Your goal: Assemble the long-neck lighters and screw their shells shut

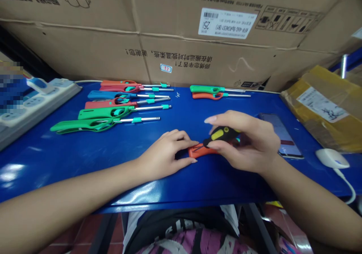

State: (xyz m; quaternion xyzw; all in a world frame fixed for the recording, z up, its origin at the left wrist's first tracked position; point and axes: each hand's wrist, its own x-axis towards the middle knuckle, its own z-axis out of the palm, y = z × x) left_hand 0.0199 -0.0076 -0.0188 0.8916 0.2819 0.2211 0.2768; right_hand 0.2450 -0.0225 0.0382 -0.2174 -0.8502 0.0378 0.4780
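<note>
An orange long-nosed lighter lies on the blue table between my hands. My left hand pinches its near end with curled fingers. My right hand grips a black screwdriver with a yellow patch, its tip pointing at the orange lighter's body. Several more lighters, green, red, blue and orange, lie in a row at the back left, nozzles to the right. A green and orange pair lies at the back centre.
Big cardboard boxes wall off the back of the table. A white power strip sits at the left, a phone and a white mouse at the right, next to a taped yellow parcel.
</note>
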